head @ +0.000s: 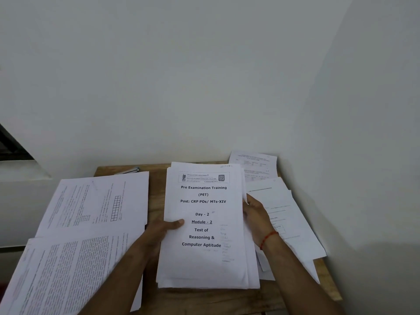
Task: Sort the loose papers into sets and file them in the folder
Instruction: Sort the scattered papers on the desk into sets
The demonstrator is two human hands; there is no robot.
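Note:
A thick stack of white papers (204, 264) stands in the middle of the wooden table (156, 196), its top sheet headed "Pre Examination Training (PET)". My left hand (159, 230) grips the stack's left edge, thumb on the cover page. My right hand (256, 219), with a red thread on the wrist, holds the right edge. Printed sheets (100, 201) lie spread on the left, with more printed sheets (61, 273) below them. Other loose sheets (286, 214) lie to the right under my right hand. No folder is visible.
A silver pen-like object (130, 170) lies at the table's back left edge. White walls close in behind and on the right. One page (254, 162) leans against the back wall. A dark window frame (11, 146) sits at far left.

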